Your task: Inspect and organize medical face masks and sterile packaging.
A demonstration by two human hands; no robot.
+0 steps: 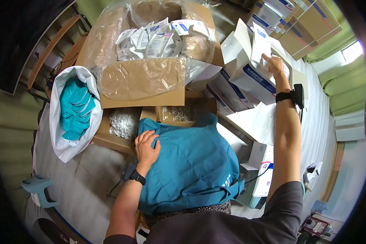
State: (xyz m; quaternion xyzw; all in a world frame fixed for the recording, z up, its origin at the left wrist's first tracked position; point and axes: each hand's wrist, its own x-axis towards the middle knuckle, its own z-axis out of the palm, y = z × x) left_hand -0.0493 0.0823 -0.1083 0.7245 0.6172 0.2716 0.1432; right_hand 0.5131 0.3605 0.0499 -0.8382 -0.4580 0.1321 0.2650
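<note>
My left hand [147, 147] lies with its fingers stretched out on a teal cloth [187, 162] spread over my lap. My right arm reaches far forward to an open white carton [252, 77] with a blue band. There, my right hand [275, 67] has its fingers at the edge of a white packet [260, 42] with a blue patch, which stands upright above the carton's rim. Part of that hand's grip is hidden. In front of me, a large brown carton [142, 83] lined with clear plastic holds a heap of similar white packets [160, 40].
A white sack [61, 142] of teal face masks [79, 103] stands at the left. Below the large carton are brown boxes with white pieces [124, 124]. More white cartons [236, 93] are stacked at the right. A teal stool [38, 187] stands at lower left.
</note>
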